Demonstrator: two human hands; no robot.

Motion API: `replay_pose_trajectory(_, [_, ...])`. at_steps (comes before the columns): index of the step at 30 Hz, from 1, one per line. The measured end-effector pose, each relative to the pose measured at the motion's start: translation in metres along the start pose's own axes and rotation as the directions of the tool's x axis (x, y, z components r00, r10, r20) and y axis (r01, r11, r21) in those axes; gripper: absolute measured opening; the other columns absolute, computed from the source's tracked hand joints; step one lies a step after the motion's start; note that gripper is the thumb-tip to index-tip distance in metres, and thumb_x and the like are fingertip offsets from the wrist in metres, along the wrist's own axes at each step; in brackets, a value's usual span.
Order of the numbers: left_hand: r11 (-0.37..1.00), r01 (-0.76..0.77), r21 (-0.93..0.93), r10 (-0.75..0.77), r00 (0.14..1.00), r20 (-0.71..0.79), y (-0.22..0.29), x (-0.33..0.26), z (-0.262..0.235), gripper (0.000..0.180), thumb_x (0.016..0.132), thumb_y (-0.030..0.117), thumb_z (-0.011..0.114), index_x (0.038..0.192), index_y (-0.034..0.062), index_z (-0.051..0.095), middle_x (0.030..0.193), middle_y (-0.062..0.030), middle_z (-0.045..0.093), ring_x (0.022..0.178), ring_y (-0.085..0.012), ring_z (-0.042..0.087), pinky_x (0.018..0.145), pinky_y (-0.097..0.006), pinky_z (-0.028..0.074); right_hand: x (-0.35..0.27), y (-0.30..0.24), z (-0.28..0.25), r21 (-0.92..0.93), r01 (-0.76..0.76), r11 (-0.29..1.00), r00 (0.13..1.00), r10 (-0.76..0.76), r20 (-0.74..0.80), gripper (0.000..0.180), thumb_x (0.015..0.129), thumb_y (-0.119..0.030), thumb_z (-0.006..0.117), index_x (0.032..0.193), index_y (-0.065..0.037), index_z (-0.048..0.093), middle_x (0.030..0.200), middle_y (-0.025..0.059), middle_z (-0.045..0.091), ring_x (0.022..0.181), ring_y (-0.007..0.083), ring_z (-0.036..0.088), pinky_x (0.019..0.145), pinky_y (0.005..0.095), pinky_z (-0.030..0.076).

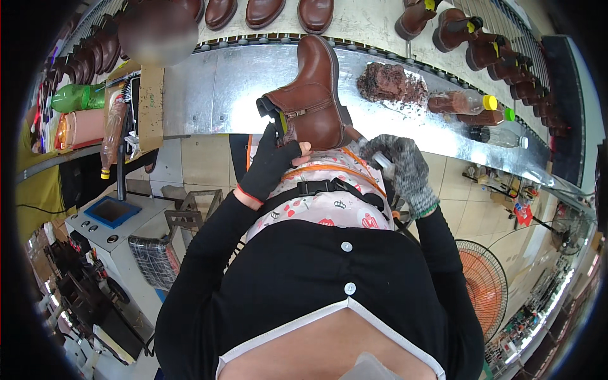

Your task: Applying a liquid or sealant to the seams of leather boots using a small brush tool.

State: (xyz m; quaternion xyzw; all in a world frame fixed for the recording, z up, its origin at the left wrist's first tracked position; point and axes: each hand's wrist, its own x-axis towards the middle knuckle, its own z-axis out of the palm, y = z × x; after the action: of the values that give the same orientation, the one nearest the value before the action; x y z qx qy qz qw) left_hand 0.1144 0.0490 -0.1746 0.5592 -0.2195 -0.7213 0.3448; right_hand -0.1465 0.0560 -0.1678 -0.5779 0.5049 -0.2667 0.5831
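Observation:
A brown leather ankle boot (316, 88) with a side zip lies on its side at the metal bench's near edge, toe pointing away and shaft toward me. My left hand (275, 158), in a black fingerless glove, is closed on the boot's shaft opening; the boot partly hides its fingers. In a grey knitted glove, my right hand (402, 164) grips a slim brush-like tool (354, 133). Its brown tip meets the boot near the heel, and a pale handle part shows between the fingers.
On the metal bench (240, 88) sits a crumbly dark-brown sponge-like lump (386, 83), with several bottles (461, 101) to its right. Behind runs a conveyor (367, 25) carrying brown boots. A cardboard box (151, 101) stands left; an orange fan (478, 278) is at lower right.

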Motion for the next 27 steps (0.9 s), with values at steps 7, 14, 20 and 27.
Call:
replay_pose_trajectory(7, [0.977,0.036,-0.209,-0.029,0.999,0.034,0.001,0.004,0.01,0.05,0.078,0.008,0.068,0.119,0.0081,0.04,0.106,-0.0097,0.053,0.09,-0.0213,0.062,0.072,-0.026,0.056,-0.024,-0.026,0.006,-0.161,0.069,0.985,0.995,-0.078,-0.056,0.055,0.087,-0.048,0.05,0.091,0.005,0.06,0.089,0.0146,0.064,0.085,0.0225,0.064,0.079,0.0332,0.05])
replay_pose_trajectory(14, [0.921,0.032,-0.389,-0.014,0.999,0.047,0.015,0.002,0.023,0.041,0.081,0.006,0.063,0.117,0.0027,0.045,0.109,-0.0124,0.055,0.089,-0.0234,0.064,0.07,-0.021,0.056,-0.036,-0.014,0.021,-0.192,0.165,0.968,0.955,-0.205,-0.213,0.051,0.084,-0.049,0.045,0.084,-0.002,0.066,0.086,0.0126,0.066,0.084,0.0295,0.063,0.079,0.0377,0.048])
replay_pose_trajectory(20, [0.853,0.085,-0.514,-0.025,0.992,0.121,0.011,0.011,0.016,0.037,0.084,0.003,0.059,0.119,0.0025,0.046,0.113,-0.015,0.054,0.095,-0.0272,0.063,0.067,-0.018,0.057,-0.037,-0.007,0.023,-0.185,0.23,0.955,0.943,-0.266,-0.202,0.05,0.087,-0.047,0.045,0.086,-0.002,0.066,0.085,0.0132,0.066,0.083,0.0293,0.063,0.078,0.0363,0.048])
replay_pose_trajectory(27, [0.848,0.028,-0.529,0.031,0.994,0.103,0.021,0.006,0.009,0.042,0.085,0.004,0.058,0.123,0.0034,0.041,0.115,-0.0142,0.053,0.096,-0.0286,0.063,0.062,-0.017,0.055,-0.046,-0.011,0.009,0.712,0.094,0.696,0.95,0.151,-0.273,0.051,0.078,-0.029,0.071,0.117,-0.001,0.053,0.088,0.0103,0.061,0.066,0.0161,0.059,0.057,0.0248,0.05])
